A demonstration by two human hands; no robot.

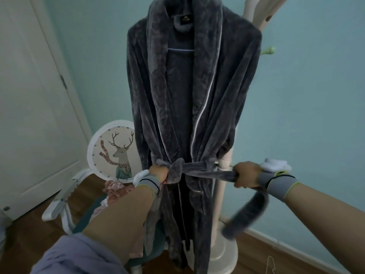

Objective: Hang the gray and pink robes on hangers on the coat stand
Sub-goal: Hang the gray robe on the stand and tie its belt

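The gray robe (223, 80) hangs full length on a hanger (180, 49) from the white coat stand (221, 186). Its belt (199, 168) is knotted at the waist. My left hand (159, 173) grips the belt just left of the knot. My right hand (246, 175) is closed around the belt's right end, pulled out taut to the right, and the loose tail (250, 212) dangles below it, blurred. Pink fabric (114, 190), likely the pink robe, lies on the chair at lower left, partly hidden by my left forearm.
A white chair (94, 147) with a deer picture on its round back stands left of the stand. A white door (35, 95) fills the left side. The stand's round base (223, 252) rests on the wooden floor beside a thin wire hanger (271, 264). A green peg (268, 50) sticks out right.
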